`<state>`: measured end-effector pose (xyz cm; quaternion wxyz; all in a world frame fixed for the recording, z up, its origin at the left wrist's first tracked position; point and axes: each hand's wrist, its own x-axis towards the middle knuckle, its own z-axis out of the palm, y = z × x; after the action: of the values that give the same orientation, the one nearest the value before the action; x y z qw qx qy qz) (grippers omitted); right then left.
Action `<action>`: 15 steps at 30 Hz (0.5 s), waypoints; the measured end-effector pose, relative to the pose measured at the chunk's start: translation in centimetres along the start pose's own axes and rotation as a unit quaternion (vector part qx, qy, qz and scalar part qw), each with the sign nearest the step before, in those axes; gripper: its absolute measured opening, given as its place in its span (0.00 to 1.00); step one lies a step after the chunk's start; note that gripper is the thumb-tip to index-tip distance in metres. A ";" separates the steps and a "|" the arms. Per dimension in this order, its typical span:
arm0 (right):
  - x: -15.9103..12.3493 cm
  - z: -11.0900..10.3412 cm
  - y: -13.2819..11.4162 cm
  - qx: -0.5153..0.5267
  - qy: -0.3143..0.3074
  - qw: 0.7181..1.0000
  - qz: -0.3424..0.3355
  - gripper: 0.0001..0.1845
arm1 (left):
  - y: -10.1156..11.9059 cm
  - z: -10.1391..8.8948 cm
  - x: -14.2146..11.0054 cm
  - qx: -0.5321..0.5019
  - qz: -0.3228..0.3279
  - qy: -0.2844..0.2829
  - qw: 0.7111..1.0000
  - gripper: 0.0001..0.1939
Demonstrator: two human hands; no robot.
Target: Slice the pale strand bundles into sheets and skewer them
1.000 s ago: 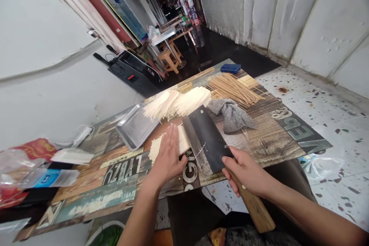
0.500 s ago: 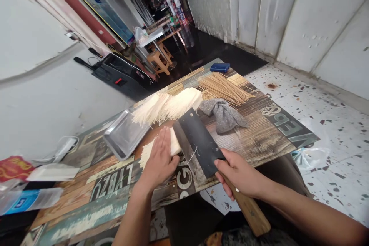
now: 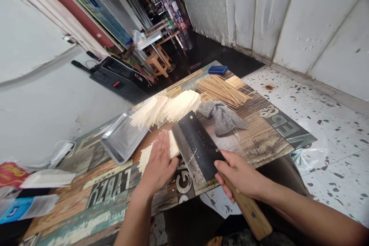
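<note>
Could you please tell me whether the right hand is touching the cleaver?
Touching: the head view shows the right hand wrapped around the wooden handle of the cleaver.

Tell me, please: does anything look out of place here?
Yes: a pale strand clings to the cleaver, apart from the pale strips, and a brown stain marks the speckled floor beyond the table.

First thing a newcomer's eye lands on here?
Probably the big dark cleaver, mid-picture, its wooden handle in the person's right grip and its blade right by a pale stack under the flat left grip. Next, the bright heaps of pale strands beyond it, between the metal tray on the left and the fan of thin sticks at far right.
</note>
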<state>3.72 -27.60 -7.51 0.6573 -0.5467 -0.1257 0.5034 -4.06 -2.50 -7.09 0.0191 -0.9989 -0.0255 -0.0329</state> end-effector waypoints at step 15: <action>0.2 -0.1 0.0 -0.007 -0.006 1.000 0.000 0.09 | 0.5 -1.4 0.3 -0.068 -0.062 -0.081 0.992 0.36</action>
<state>3.86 -27.51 -7.61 0.6522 -0.5483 -0.1333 0.5063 -3.83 -3.05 -5.73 -0.0535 -0.9938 -0.0861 0.0448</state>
